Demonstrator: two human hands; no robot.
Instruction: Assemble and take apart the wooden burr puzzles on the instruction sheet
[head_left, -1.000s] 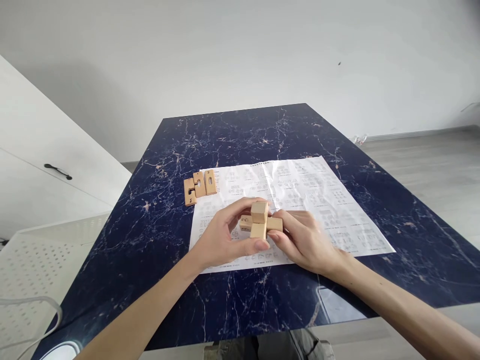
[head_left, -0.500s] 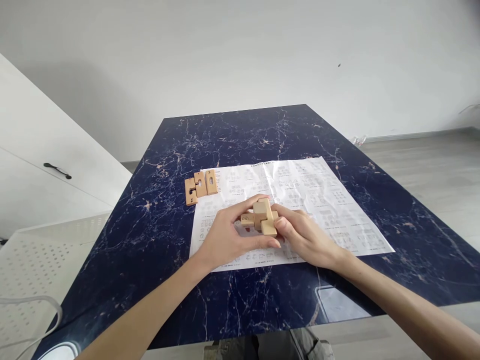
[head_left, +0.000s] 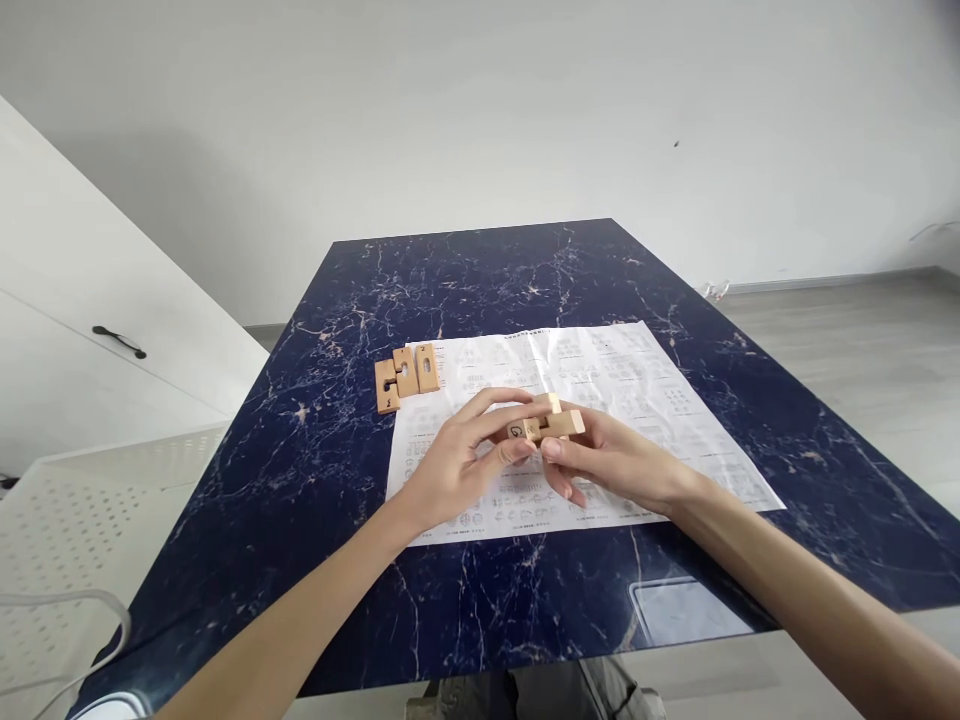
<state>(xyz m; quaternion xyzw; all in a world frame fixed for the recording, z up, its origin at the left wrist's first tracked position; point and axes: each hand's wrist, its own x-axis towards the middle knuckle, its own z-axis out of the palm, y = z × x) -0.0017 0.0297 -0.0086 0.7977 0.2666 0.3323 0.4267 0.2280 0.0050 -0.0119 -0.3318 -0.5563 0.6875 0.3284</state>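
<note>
Both of my hands grip a small assembly of interlocked wooden puzzle pieces [head_left: 561,425] above the printed sheet. My left hand [head_left: 469,450] has its fingers over the far side and its thumb at the near side. From the right, my right hand [head_left: 611,460] pinches it with the thumb in front; some of its fingers show below. A handwritten mark is visible on the left end of the assembly, and the fingers cover part of it. Three flat wooden pieces with cut-out slots [head_left: 406,372] lie side by side at the sheet's upper left corner, marked with numbers.
Creased paper with printed diagrams [head_left: 675,440] lies on the dark blue marbled table [head_left: 465,280]. A white cabinet [head_left: 90,260] with a black handle stands at left, near a perforated white surface [head_left: 67,540] with a cable. A pale rectangular reflection [head_left: 690,608] shows near the front edge.
The wooden assembly has been turned in my hands, so a marked end and a bar pointing right now show. My left fingers have closed in over it; the view has shifted slightly.
</note>
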